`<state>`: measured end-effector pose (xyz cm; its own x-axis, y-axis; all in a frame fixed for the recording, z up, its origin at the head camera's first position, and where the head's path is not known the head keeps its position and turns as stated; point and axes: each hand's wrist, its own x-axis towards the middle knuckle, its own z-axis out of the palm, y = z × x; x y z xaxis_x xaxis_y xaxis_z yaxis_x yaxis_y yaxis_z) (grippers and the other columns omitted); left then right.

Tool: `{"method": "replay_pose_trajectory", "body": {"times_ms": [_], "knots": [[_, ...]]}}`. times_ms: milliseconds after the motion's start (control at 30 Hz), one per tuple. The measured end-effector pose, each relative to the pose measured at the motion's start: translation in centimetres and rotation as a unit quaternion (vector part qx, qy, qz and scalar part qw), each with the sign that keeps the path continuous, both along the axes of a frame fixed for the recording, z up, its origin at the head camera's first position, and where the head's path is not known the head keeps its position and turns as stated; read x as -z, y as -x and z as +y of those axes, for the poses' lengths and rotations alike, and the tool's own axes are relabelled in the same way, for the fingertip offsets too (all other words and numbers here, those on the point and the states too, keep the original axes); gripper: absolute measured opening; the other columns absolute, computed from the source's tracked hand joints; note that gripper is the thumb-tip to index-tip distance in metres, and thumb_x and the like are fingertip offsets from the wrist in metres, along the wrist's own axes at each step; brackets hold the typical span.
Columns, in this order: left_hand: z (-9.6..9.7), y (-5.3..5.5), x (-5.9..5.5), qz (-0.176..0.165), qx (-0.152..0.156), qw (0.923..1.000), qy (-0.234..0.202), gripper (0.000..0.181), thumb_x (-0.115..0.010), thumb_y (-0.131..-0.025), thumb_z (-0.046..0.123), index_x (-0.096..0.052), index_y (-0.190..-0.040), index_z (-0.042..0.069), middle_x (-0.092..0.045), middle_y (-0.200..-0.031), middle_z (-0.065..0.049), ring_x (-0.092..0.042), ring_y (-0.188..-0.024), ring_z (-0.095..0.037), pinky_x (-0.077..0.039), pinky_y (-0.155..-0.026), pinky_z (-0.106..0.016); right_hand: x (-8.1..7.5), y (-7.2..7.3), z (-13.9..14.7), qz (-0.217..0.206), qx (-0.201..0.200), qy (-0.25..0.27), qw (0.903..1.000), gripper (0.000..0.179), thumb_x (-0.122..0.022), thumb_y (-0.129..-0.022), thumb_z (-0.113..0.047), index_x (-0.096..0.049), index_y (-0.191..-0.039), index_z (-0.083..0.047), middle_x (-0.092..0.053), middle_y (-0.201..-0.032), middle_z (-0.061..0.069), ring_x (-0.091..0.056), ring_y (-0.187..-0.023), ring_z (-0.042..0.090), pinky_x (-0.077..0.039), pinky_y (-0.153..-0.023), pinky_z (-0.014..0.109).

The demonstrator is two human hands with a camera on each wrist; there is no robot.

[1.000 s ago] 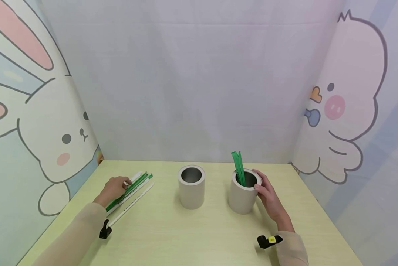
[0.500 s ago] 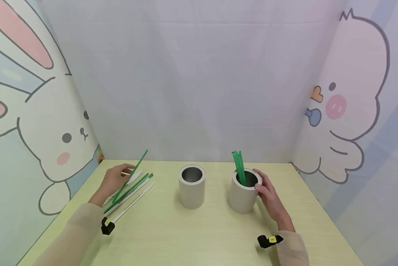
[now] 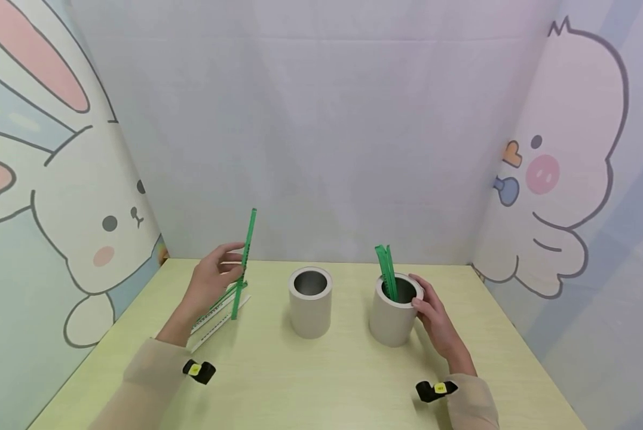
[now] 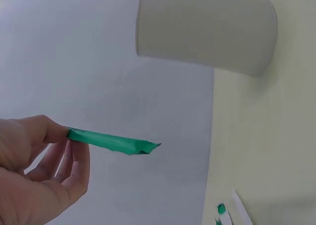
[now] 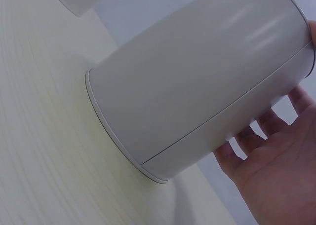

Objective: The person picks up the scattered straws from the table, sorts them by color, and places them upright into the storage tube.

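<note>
My left hand (image 3: 211,279) pinches a slim green wrapped straw (image 3: 251,230) between thumb and fingers, raised nearly upright left of the middle cup. In the left wrist view, the creased end of its wrapper points away from the hand. Below it on the table lie white wrapped straws (image 3: 210,332) and green ones, partly covered by my left hand. My right hand (image 3: 438,325) grips the right grey cup (image 3: 391,325), thumb at the rim and fingers round its far side. Several green straws (image 3: 386,269) lean inside that cup. The middle cup (image 3: 311,316) stands upright with nothing showing inside.
Both cups stand on a pale wooden table (image 3: 311,388). Behind them hangs a plain light curtain (image 3: 311,149). Cartoon-printed panels close off the left and right sides, a rabbit (image 3: 92,197) on one and a chick-like figure (image 3: 574,149) on the other.
From the pile, my left hand has picked out one green straw, lifted it and carried it to the right, turning it nearly upright. My right hand stays on its cup.
</note>
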<state>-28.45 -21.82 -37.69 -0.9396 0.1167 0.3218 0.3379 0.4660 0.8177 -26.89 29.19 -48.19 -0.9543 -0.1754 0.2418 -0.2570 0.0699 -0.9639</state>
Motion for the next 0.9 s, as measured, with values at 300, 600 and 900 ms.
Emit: {"method": "replay_pose_trajectory", "body": {"times_ms": [300,600,900], "knots": [[7.2,-1.1,-1.0,0.001,0.073,0.9818,-0.175,0.055,-0.066,-0.101,-0.005,-0.053,-0.153,0.012,-0.061,-0.134,-0.021,-0.066,-0.122,-0.035,-0.063,-0.092,-0.032,0.0,0.1,0.0,0.002,-0.003,-0.001,1.0000,0.057,-0.038,-0.114,-0.027,-0.022,-0.168,-0.015,-0.027,-0.168,0.017,-0.045,-0.137,0.002,-0.042,-0.106,0.013],[15.1,-0.9,-1.0,0.027,0.074,0.9619,-0.262,0.055,-0.068,-0.098,-0.004,-0.058,-0.147,0.018,-0.064,-0.127,-0.013,-0.068,-0.116,-0.027,-0.062,-0.092,-0.031,0.1,-0.1,-0.2,0.001,-0.003,0.000,1.0000,0.057,-0.039,-0.114,-0.027,-0.023,-0.167,-0.014,-0.030,-0.167,0.014,-0.045,-0.138,0.004,-0.042,-0.106,0.013],[21.5,0.6,-1.8,0.072,0.047,0.9514,-0.296,0.051,-0.067,-0.100,0.002,-0.057,-0.147,0.021,-0.065,-0.126,-0.009,-0.069,-0.117,-0.023,-0.061,-0.096,-0.036,-0.1,-0.1,-0.1,-0.001,0.003,-0.002,1.0000,0.056,-0.038,-0.114,-0.026,-0.023,-0.167,-0.015,-0.029,-0.167,0.015,-0.045,-0.137,0.003,-0.042,-0.106,0.012]]}}
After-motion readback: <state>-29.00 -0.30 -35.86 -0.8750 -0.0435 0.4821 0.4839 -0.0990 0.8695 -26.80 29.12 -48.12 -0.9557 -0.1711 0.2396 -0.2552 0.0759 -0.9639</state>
